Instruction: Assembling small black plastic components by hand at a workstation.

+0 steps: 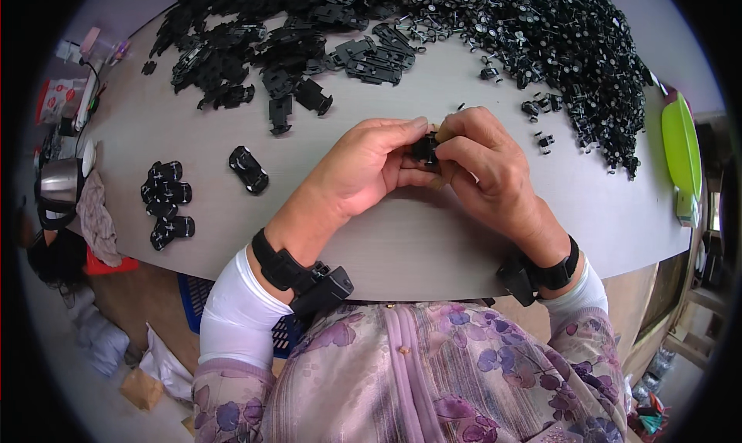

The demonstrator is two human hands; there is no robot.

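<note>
Between both hands, over the middle of the table, is a small black toy car part (424, 149), largely covered by fingers. My left hand (376, 161) grips it from the left, thumb on top and fingers beneath. From the right, my right hand (488, 161) pinches at its edge with curled fingers; whether a smaller piece sits in that pinch is hidden. A black toy car (248, 170) lies by itself left of my left forearm. Further left, several more toy cars (166, 199) lie bunched together.
Flat black car bases (309, 33) are heaped along the far side. A big pile of small wheel-and-axle sets (556, 49) covers the far right, with a few loose axle sets (545, 142) nearer. A green basin (682, 149) stands at the right edge, a metal kettle (62, 182) at the left.
</note>
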